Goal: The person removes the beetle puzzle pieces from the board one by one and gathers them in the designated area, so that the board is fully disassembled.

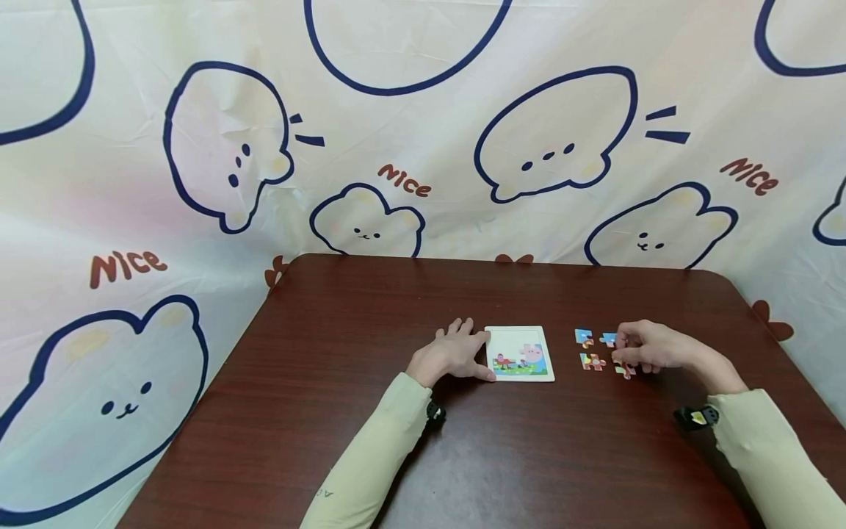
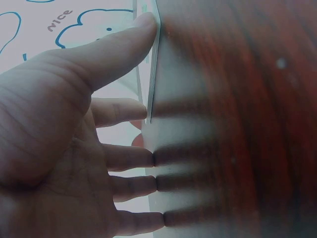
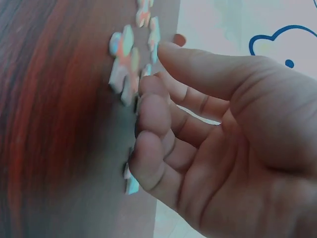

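Observation:
A white-framed puzzle board (image 1: 548, 353) lies flat with a picture part filled along its lower side, a pink pig among it. My left hand (image 1: 452, 352) rests at its left side, thumb on the near corner and index fingertip at the edge, fingers straight and spread on the table. To the right, my right hand (image 1: 654, 345) reaches down over loose jigsaw pieces (image 1: 592, 361), fingers bent. In the right wrist view, thumb and index finger stand apart close beside the pieces, and an orange-and-green jigsaw piece (image 3: 130, 62) lies near the fingertips. The hand partly hides some pieces.
The dark brown wooden table (image 1: 370, 330) reaches back to a pale cloth backdrop (image 1: 449, 132) with bear drawings. Each wrist wears a small black camera strap, seen as a left strap (image 1: 435, 413) and a right strap (image 1: 698, 418).

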Available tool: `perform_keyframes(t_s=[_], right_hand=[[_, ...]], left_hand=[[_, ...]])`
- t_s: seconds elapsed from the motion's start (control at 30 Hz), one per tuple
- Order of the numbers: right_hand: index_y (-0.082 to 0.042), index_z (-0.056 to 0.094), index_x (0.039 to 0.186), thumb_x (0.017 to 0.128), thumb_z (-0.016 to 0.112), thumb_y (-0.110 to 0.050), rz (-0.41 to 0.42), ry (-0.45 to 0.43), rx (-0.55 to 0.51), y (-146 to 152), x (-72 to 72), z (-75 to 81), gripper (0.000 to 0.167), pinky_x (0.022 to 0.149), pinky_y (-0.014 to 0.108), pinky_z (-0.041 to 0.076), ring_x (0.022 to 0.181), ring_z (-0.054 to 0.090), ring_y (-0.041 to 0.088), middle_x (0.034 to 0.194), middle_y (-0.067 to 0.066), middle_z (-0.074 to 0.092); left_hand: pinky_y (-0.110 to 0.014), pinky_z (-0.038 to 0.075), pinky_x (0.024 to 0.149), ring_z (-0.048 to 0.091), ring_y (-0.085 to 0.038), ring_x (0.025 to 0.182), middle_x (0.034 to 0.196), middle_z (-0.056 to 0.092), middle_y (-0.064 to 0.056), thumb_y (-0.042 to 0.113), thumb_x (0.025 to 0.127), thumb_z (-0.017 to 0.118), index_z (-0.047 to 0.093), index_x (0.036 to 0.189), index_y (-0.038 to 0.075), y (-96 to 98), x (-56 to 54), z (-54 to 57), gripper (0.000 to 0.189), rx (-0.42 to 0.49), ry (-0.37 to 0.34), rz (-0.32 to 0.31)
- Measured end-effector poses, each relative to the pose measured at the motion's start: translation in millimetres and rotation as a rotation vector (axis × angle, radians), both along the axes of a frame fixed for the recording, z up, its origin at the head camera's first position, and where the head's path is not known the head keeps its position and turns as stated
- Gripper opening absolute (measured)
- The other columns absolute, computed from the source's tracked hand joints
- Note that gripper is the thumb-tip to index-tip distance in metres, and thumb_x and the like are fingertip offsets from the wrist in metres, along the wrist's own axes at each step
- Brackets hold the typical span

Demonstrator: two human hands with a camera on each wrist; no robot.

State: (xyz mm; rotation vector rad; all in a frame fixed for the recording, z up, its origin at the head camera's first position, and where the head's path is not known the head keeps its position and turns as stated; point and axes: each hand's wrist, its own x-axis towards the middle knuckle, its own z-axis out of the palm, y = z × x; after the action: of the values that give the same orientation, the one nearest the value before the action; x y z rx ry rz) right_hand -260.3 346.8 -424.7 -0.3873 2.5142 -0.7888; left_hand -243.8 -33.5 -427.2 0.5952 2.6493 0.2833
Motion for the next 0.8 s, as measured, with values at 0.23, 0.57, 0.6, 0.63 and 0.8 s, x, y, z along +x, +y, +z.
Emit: perform_keyframes(t_s=[0.23, 0.57, 0.6, 0.63, 0.8], right_hand=[[-0.010, 0.059, 0.098, 0.094, 0.065, -0.029, -0.006, 0.095, -0.033, -15, 1.7, 6.1, 0.020, 0.051, 0.032, 0.049, 0.058, 0.055, 0.019, 0.074, 0.008, 0.058], [-0.007, 0.059, 0.110, 0.095, 0.065, -0.026, 0.028, 0.122, -0.116, -45, -4.1, 3.6, 0.025, 0.047, 0.035, 0.049, 0.057, 0.058, 0.024, 0.080, 0.010, 0.060], [-0.007, 0.058, 0.113, 0.095, 0.065, -0.026, 0.032, 0.121, -0.115, -48, -5.0, 2.5, 0.027, 0.046, 0.036, 0.049, 0.058, 0.058, 0.024, 0.080, 0.011, 0.060], [-0.007, 0.058, 0.115, 0.095, 0.065, -0.027, 0.037, 0.121, -0.111, -50, -5.7, 1.7, 0.030, 0.045, 0.036, 0.048, 0.058, 0.058, 0.023, 0.080, 0.010, 0.060], [-0.005, 0.054, 0.124, 0.094, 0.066, -0.028, 0.063, 0.107, -0.124, -60, -8.2, -0.3, 0.040, 0.048, 0.038, 0.050, 0.057, 0.060, 0.024, 0.081, 0.011, 0.061]], left_hand=[[-0.056, 0.016, 0.121, 0.007, -0.033, 0.154, 0.166, 0.012, -0.013, 0.057, 0.087, 0.066, 0.032, 0.154, 0.026, 0.6, 0.7, 0.0, 0.081, 0.002, -0.003, 0.003], [-0.056, 0.016, 0.121, 0.008, -0.032, 0.154, 0.166, 0.012, -0.013, 0.058, 0.086, 0.066, 0.032, 0.154, 0.026, 0.5, 0.4, -0.3, 0.082, -0.001, 0.000, 0.005], [-0.056, 0.016, 0.121, 0.008, -0.032, 0.154, 0.166, 0.013, -0.013, 0.058, 0.086, 0.066, 0.032, 0.154, 0.026, 0.7, 0.3, -0.8, 0.082, -0.003, 0.003, 0.005], [-0.056, 0.016, 0.121, 0.008, -0.032, 0.154, 0.166, 0.013, -0.013, 0.058, 0.086, 0.066, 0.032, 0.154, 0.026, 0.8, 0.1, -1.0, 0.082, -0.004, 0.003, 0.005], [-0.056, 0.016, 0.121, 0.008, -0.033, 0.154, 0.166, 0.012, -0.013, 0.058, 0.087, 0.065, 0.030, 0.155, 0.026, 0.5, -0.1, -1.0, 0.084, 0.001, 0.002, -0.001]])
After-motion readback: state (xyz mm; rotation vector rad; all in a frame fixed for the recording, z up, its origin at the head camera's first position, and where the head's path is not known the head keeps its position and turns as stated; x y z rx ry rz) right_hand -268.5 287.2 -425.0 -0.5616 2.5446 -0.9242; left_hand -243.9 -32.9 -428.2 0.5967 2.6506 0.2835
